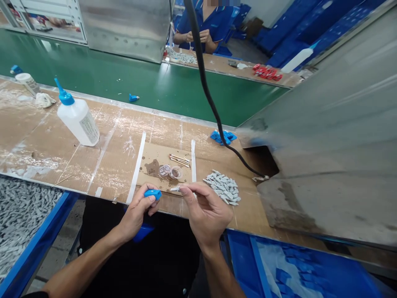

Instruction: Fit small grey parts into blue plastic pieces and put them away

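My left hand (138, 211) is closed round a small blue plastic part (152, 194), held near the table's front edge. Just to the right, my right hand (207, 211) pinches a small light grey piece (175, 188) between thumb and forefinger, its tip pointing at the blue part. The two pieces are apart. Beyond the hands, two small round clear dishes (175, 172) stand on a wet-stained cardboard sheet (151, 151), with several thin sticks (180, 160) behind them. A pile of grey pieces (222, 187) lies right of the sheet.
A white bottle with a blue nozzle (77, 122) stands at left. Blue parts (223, 137) lie behind the grey pile. A black cable (206, 82) hangs down to a metal housing (325, 157) at right. Bins flank me below. Across the green belt (105, 76), a person works with both hands.
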`<state>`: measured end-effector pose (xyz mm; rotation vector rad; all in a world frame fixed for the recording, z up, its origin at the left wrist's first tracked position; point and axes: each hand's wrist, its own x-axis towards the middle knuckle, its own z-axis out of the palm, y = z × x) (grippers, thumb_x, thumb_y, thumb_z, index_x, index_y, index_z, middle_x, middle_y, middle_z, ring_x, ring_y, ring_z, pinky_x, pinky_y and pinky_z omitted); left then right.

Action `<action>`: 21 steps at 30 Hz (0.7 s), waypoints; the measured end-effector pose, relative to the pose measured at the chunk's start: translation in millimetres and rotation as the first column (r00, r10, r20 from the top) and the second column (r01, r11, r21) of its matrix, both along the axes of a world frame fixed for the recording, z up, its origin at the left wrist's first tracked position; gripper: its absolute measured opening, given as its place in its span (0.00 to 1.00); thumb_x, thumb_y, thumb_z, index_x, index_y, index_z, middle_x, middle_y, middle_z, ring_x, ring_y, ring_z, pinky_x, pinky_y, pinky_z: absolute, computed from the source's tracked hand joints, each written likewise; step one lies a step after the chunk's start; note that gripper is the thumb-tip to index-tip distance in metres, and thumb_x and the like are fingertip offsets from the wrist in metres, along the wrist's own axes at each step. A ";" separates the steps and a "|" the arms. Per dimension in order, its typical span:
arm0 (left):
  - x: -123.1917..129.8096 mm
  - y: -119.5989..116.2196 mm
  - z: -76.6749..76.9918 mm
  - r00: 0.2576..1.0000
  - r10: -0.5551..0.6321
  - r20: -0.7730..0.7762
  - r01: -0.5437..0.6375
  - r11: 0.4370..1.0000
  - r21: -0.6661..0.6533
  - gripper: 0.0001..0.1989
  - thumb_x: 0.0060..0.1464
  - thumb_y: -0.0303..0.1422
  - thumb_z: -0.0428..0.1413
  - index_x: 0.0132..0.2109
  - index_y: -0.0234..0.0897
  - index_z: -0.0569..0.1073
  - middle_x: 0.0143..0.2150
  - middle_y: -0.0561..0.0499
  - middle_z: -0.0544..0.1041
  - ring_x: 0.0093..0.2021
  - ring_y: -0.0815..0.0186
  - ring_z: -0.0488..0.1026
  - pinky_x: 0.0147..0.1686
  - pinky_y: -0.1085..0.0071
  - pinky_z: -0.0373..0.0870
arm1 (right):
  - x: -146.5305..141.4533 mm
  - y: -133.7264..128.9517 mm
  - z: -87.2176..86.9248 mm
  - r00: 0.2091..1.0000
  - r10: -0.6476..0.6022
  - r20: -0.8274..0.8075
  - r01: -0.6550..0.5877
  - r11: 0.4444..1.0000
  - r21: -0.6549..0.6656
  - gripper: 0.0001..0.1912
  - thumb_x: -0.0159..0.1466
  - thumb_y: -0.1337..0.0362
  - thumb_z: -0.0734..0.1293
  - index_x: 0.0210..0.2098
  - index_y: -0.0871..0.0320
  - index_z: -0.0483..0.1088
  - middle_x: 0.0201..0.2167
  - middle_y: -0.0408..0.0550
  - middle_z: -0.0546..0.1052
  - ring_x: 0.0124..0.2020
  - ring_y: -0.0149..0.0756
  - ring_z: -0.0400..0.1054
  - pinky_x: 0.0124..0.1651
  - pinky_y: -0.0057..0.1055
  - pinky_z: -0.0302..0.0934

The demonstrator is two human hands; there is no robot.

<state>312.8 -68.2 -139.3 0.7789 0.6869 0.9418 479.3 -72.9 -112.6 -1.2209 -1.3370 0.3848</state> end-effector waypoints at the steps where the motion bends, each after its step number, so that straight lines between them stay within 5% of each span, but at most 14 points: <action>1: 0.4 -0.1 0.5 1.000 -0.006 -0.001 0.006 1.000 0.005 0.07 0.64 0.37 0.52 0.43 0.39 0.66 0.29 0.59 0.60 0.26 0.71 0.55 0.31 0.69 0.50 | -1.8 -3.3 0.6 1.000 0.018 -0.003 -0.018 1.000 -0.004 0.08 0.63 0.73 0.73 0.38 0.53 0.77 0.34 0.40 0.80 0.36 0.33 0.74 0.42 0.30 0.68; 11: -1.6 -4.6 6.3 0.997 -0.043 -0.059 0.047 0.997 0.065 0.07 0.66 0.38 0.50 0.44 0.40 0.65 0.28 0.59 0.58 0.27 0.69 0.54 0.32 0.69 0.52 | -19.6 -14.0 -8.3 0.993 0.089 -0.075 -0.093 0.995 -0.041 0.10 0.64 0.73 0.72 0.41 0.51 0.77 0.36 0.40 0.80 0.37 0.32 0.76 0.43 0.30 0.70; 17: -17.5 -8.4 6.0 0.933 0.083 -0.350 0.000 0.973 0.232 0.11 0.67 0.39 0.51 0.54 0.44 0.65 0.43 0.53 0.66 0.41 0.63 0.64 0.46 0.67 0.60 | -20.5 -25.3 -18.8 0.974 0.194 -0.121 -0.207 0.972 -0.107 0.13 0.65 0.72 0.72 0.45 0.48 0.78 0.40 0.40 0.82 0.41 0.33 0.78 0.46 0.29 0.72; 21: -24.7 -6.0 5.8 0.902 0.093 -0.422 0.062 0.938 0.341 0.08 0.67 0.38 0.50 0.50 0.43 0.66 0.41 0.52 0.66 0.41 0.60 0.63 0.43 0.66 0.61 | -18.2 -30.9 -16.4 0.966 0.247 -0.078 -0.256 0.958 -0.128 0.12 0.65 0.72 0.72 0.45 0.51 0.79 0.40 0.42 0.82 0.41 0.34 0.78 0.46 0.30 0.73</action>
